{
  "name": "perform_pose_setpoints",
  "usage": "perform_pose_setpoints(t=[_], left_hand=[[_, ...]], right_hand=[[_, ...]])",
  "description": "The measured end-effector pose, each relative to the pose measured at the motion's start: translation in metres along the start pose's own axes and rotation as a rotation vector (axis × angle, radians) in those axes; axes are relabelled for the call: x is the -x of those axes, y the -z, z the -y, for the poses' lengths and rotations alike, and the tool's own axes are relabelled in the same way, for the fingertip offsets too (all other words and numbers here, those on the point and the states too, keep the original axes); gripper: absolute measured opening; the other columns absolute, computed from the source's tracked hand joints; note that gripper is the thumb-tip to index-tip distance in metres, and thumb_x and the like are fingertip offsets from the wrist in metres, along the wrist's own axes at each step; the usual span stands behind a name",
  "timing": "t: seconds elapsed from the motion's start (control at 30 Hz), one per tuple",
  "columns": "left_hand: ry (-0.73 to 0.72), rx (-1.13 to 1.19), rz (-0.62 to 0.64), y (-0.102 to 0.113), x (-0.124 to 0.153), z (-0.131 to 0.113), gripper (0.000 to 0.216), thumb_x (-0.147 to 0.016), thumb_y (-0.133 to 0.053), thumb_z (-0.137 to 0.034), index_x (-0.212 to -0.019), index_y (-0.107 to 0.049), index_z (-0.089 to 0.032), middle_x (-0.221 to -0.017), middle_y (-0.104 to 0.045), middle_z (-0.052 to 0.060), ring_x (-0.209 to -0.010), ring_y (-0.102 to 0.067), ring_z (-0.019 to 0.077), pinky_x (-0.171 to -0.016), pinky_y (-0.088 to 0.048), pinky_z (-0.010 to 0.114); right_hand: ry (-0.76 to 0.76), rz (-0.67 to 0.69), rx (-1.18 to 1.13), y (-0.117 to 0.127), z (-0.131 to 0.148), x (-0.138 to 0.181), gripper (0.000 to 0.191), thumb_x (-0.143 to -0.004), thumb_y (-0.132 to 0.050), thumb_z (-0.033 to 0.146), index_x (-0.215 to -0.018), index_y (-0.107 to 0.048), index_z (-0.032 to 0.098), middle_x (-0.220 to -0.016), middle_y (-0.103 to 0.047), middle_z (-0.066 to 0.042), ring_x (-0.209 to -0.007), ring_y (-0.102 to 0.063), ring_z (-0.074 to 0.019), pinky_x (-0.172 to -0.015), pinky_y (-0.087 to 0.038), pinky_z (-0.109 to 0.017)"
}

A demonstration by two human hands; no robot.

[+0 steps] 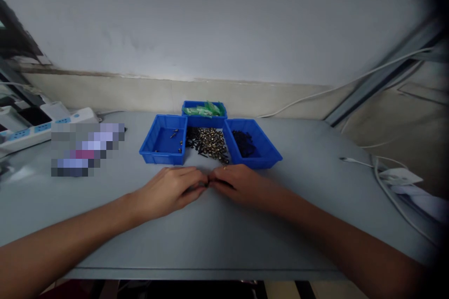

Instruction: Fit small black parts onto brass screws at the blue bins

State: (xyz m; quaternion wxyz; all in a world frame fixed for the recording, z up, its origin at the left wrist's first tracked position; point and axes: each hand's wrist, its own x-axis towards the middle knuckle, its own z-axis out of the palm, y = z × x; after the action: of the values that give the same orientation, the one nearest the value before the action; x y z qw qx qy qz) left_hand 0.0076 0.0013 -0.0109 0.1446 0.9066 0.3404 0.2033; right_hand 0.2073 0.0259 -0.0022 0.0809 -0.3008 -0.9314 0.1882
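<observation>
My left hand (171, 190) and my right hand (238, 183) rest on the grey table (217, 238), fingertips meeting in a pinch around a small dark part I cannot make out. Just beyond them lies a loose pile of brass and black screws (207, 142) on the table. A blue tray (164, 140) to the pile's left holds a few screws. Another blue tray (253, 145) to the right holds dark parts. A third blue tray (204, 111) behind holds green pieces.
A white power strip (42, 128) lies at the far left beside a blurred-out item. White cables (382, 177) and a white adapter run along the right side. A wall stands close behind the trays.
</observation>
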Motion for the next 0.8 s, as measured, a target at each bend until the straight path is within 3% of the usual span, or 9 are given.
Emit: perform_pose_setpoints(t=[0.27, 0.6, 0.8], left_hand=[[-0.052, 0.020, 0.042, 0.0029, -0.0002, -0.0015, 0.015, -0.087, -0.040, -0.021, -0.093, -0.053, -0.017, -0.086, -0.054, 0.003, -0.079, -0.053, 0.0123, -0.068, -0.043, 0.023], [0.044, -0.049, 0.030, 0.0049, 0.0002, -0.0003, 0.015, -0.085, -0.042, -0.025, -0.080, -0.052, -0.016, -0.069, -0.054, 0.000, -0.064, -0.053, 0.0116, -0.056, -0.040, 0.022], [-0.023, -0.073, 0.042, 0.0037, 0.0001, 0.0019, 0.016, -0.087, -0.040, -0.023, -0.084, -0.054, -0.016, -0.075, -0.054, 0.001, -0.071, -0.053, 0.0116, -0.063, -0.041, 0.022]], right_hand=[[0.053, -0.011, -0.017, -0.0031, 0.0005, -0.0004, 0.018, -0.085, -0.040, 0.020, -0.079, -0.056, 0.016, -0.073, -0.059, -0.002, -0.066, -0.054, -0.0118, -0.062, -0.040, -0.023], [0.020, -0.003, 0.000, -0.0002, -0.0007, 0.0045, 0.020, -0.085, -0.042, 0.031, -0.086, -0.056, 0.017, -0.078, -0.061, -0.002, -0.070, -0.055, -0.0128, -0.062, -0.039, -0.023], [0.008, -0.001, -0.012, 0.0033, 0.0026, 0.0028, 0.023, -0.087, -0.039, 0.033, -0.085, -0.055, 0.016, -0.075, -0.060, -0.002, -0.068, -0.055, -0.0126, -0.060, -0.039, -0.024]])
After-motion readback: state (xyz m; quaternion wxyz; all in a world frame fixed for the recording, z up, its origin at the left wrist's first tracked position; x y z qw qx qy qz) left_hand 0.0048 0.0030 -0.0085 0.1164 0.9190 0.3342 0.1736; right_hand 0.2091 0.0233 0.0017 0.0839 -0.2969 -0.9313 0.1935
